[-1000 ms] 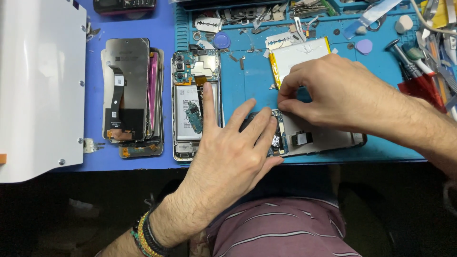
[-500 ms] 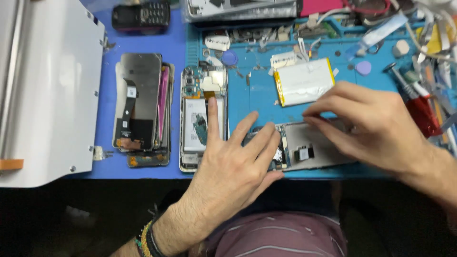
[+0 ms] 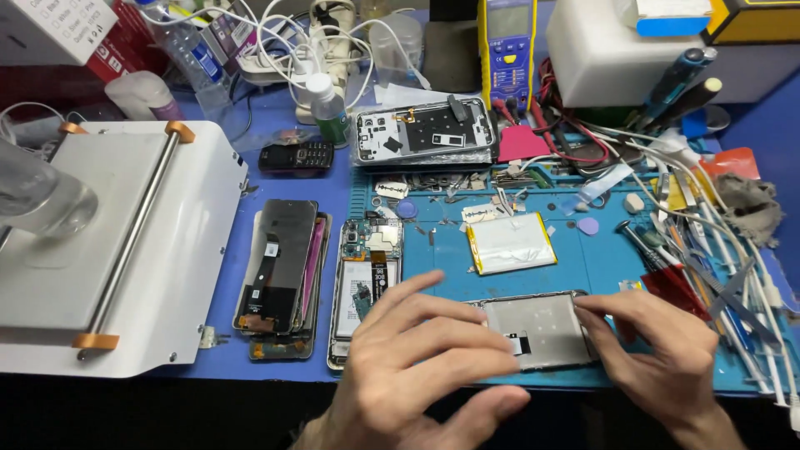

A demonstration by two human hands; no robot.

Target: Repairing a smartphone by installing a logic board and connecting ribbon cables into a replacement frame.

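Nearest the viewer, the left hand [image 3: 417, 367] lies fingers spread, pressing down on the left end of a phone display panel [image 3: 542, 329]; the right hand [image 3: 667, 350] pinches the panel's right edge between thumb and fingertips. The panel lies face down on the blue work mat [image 3: 600, 258], metal back uppermost, a short flex connector at its middle. Such a part is judged light, thin, stiff and brittle: it is best held by its long edges, never by the flex or the glass corners. Just left of it lies an opened phone chassis [image 3: 367, 283] with its circuit board exposed, and beyond that a stack of dark screens [image 3: 279, 271]. Behind the panel rests a flat silver battery [image 3: 511, 243]. Farther back sit a phone rear frame [image 3: 423, 133], a yellow multimeter [image 3: 507, 42], and at far left a white heating plate [image 3: 108, 250].
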